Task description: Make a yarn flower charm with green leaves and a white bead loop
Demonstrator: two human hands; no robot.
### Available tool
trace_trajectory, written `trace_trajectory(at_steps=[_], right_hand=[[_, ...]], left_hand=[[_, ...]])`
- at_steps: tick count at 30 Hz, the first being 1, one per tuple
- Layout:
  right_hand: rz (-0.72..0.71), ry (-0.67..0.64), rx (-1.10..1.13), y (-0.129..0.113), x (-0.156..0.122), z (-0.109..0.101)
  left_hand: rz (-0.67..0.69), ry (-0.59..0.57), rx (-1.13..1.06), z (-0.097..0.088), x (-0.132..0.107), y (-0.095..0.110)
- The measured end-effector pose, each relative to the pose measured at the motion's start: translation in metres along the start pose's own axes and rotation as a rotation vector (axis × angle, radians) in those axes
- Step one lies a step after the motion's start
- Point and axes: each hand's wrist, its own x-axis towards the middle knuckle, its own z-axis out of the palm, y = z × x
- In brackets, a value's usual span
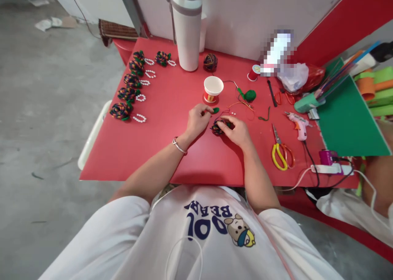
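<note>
My left hand (199,119) pinches a small green crocheted leaf (216,110) between thumb and fingers. To its right, my right hand (238,132) is closed over a dark multicoloured yarn flower (217,128) on the red table, its fingers covering much of the flower. A thin dark thread runs between the two hands. Just beyond them stands a paper cup (213,89), and a couple of tiny white beads (233,114) lie near my right fingertips. Further back is a green yarn ball (250,95) beside a crochet hook (236,85).
Several finished yarn flowers (121,111) with white bead loops (139,118) line the left side. A tall white bottle (188,34) stands at the back. On the right lie yellow-handled scissors (278,153), a pink glue gun (301,126) and a power strip (327,168) with cables.
</note>
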Motion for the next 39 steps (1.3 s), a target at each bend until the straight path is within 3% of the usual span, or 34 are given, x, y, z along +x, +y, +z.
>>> trace_trajectory(at_steps=[5, 10, 18, 22, 34, 39], right_hand=[[-0.089, 0.209, -0.191, 0.002, 0.002, -0.004], [-0.078, 0.387, -0.205, 0.010, 0.004, -0.007], [0.040, 0.250, -0.192, 0.012, 0.005, -0.011], [0.034, 0.302, -0.273, 0.010, 0.003, -0.011], [-0.013, 0.381, -0.408, 0.007, 0.002, -0.006], [0.106, 0.352, -0.395, -0.001, 0.004, -0.010]], left_hand=[[-0.033, -0.046, -0.185, 0.003, -0.001, -0.001], [-0.028, -0.077, -0.159, 0.004, -0.002, -0.005], [0.128, -0.056, 0.027, 0.007, -0.022, -0.006], [0.202, -0.091, 0.090, 0.005, -0.030, -0.008], [0.199, -0.097, 0.104, 0.007, -0.027, -0.011], [0.212, -0.110, 0.117, 0.005, -0.024, -0.010]])
